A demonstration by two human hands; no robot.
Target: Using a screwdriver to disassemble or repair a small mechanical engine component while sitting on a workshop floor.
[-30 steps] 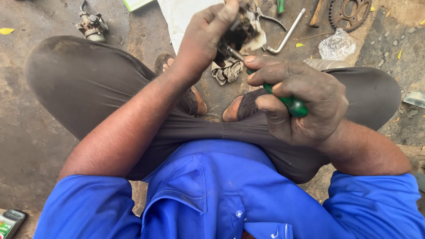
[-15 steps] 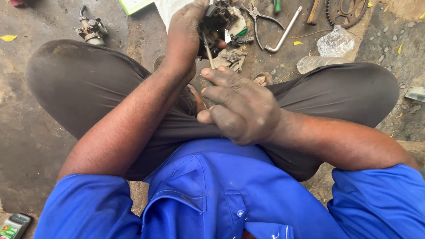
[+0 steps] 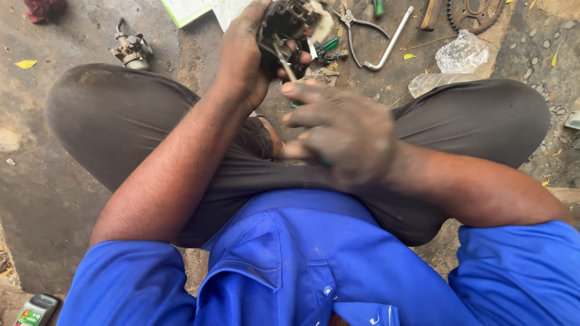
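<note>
Grimy carburetor job, cross-legged on the ground

Left hand (image 3: 244, 57) is clamped round a dirty black carburetor (image 3: 284, 27) up at 12 o'clock. Right hand (image 3: 347, 130), blurry, sits dead centre with fingers curled tight on a green-handled screwdriver (image 3: 289, 71) whose shaft angles up into the carburetor. Pliers (image 3: 356, 24) lie around 1 o'clock.

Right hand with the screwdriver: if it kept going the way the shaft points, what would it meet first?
The right hand points its screwdriver up at the dark engine part gripped in the left hand. That part comes first; the tip looks at or near it, though blur hides contact.
</note>
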